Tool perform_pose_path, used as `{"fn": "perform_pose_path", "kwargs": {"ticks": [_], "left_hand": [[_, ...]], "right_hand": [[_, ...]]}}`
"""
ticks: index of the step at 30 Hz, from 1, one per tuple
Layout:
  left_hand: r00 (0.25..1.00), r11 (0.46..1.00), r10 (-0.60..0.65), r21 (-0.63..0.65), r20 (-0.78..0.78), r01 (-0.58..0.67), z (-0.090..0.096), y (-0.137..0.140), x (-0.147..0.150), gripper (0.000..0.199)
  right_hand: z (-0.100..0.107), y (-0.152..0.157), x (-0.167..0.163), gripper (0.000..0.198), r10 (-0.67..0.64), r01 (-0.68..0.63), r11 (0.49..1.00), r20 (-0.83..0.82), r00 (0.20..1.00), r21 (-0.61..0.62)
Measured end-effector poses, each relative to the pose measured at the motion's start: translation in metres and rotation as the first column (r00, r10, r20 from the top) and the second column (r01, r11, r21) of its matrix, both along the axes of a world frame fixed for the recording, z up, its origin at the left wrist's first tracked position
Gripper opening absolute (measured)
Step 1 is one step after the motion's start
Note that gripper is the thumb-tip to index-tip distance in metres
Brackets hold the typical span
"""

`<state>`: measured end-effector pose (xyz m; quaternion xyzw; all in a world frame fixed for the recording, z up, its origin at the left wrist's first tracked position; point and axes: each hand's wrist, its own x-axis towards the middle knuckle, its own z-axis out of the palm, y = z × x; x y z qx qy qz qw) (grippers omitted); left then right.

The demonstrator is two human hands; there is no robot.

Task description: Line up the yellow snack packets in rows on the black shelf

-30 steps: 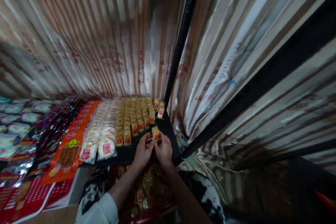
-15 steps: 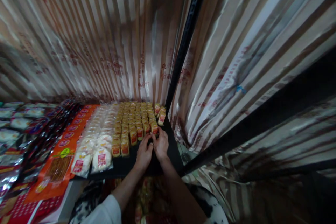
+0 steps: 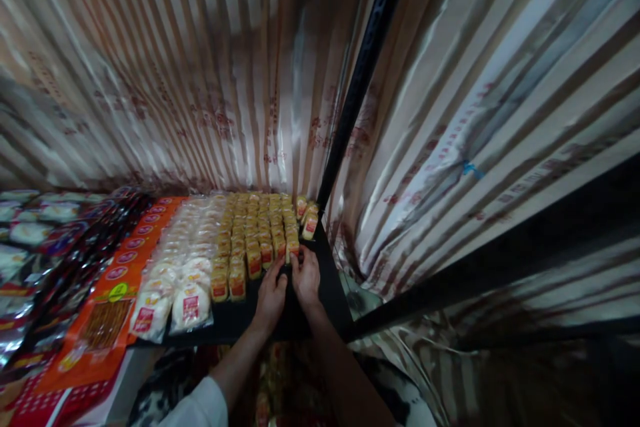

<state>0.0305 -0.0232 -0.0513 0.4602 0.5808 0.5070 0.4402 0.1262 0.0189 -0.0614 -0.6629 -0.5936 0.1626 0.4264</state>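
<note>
Small yellow snack packets (image 3: 253, 233) with red labels stand in several close rows on a black shelf (image 3: 240, 317). My right hand (image 3: 306, 277) is at the front of the rightmost long row, its thumb and fingers closed about the front snack packet (image 3: 293, 250). Beside it, my left hand (image 3: 271, 295) has its fingertips against the front of the neighbouring row, thumb held apart, with nothing seen in its grasp. The fingertips of both hands are partly hidden. A few paler packets (image 3: 309, 223) stand a little further right, near the black post.
Left of the rows lie clear bags of round white cakes (image 3: 191, 307), then orange packs (image 3: 107, 307) and dark shiny packs (image 3: 60, 280). A black upright post (image 3: 357, 93) rises at the shelf's back right corner. Striped plastic sheeting (image 3: 225, 80) hangs behind.
My hands have drawn slightly apart; the left has shifted a little left, away from the right. The right stays at the front of its row. The view has tilted slightly.
</note>
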Motion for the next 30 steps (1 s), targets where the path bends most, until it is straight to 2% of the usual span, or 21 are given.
{"fn": "perform_pose_path", "kwargs": {"ticks": [4, 8, 13, 18, 23, 25, 27, 29, 30], "left_hand": [[1.000, 1.000, 0.010, -0.025, -0.003, -0.010, -0.003, 0.001, 0.000, 0.038], [1.000, 1.000, -0.014, -0.028, -0.012, 0.013, -0.004, -0.001, 0.000, 0.038], [1.000, 1.000, -0.013, -0.004, -0.019, 0.013, -0.005, -0.015, 0.001, 0.033], [0.995, 0.999, -0.014, 0.031, -0.103, 0.018, -0.002, -0.059, 0.002, 0.027], [0.979, 0.998, -0.065, -0.010, -0.195, 0.064, -0.008, -0.127, -0.006, 0.027], [0.976, 0.994, -0.105, -0.058, -0.189, 0.096, -0.019, -0.152, -0.015, 0.029], [0.966, 0.979, -0.134, -0.182, -0.220, 0.095, -0.033, -0.171, -0.028, 0.030], [0.925, 0.920, -0.179, -0.391, -0.336, 0.036, -0.047, -0.182, -0.043, 0.031], [0.876, 0.873, -0.244, -0.488, -0.416, 0.011, -0.052, -0.185, -0.052, 0.032]], "right_hand": [[-0.004, 0.001, 0.001, 0.039, 0.014, -0.014, 1.000, -0.018, 1.000, 0.007], [-0.008, -0.001, 0.004, 0.043, 0.038, -0.031, 0.997, -0.093, 0.995, 0.067], [-0.001, -0.014, 0.007, 0.044, 0.042, -0.029, 0.994, -0.115, 0.992, 0.108], [0.005, -0.056, 0.003, 0.037, 0.064, -0.053, 0.994, -0.113, 0.992, 0.093], [0.002, -0.129, -0.008, 0.033, 0.173, -0.164, 0.984, -0.190, 0.966, 0.063], [-0.003, -0.159, -0.012, 0.031, 0.261, -0.257, 0.965, -0.160, 0.952, 0.043], [-0.014, -0.183, -0.017, 0.029, 0.364, -0.367, 0.930, -0.097, 0.926, -0.012], [-0.030, -0.198, -0.021, 0.027, 0.455, -0.456, 0.875, -0.051, 0.889, -0.162], [-0.038, -0.203, -0.024, 0.025, 0.495, -0.486, 0.832, -0.035, 0.868, -0.268]]}}
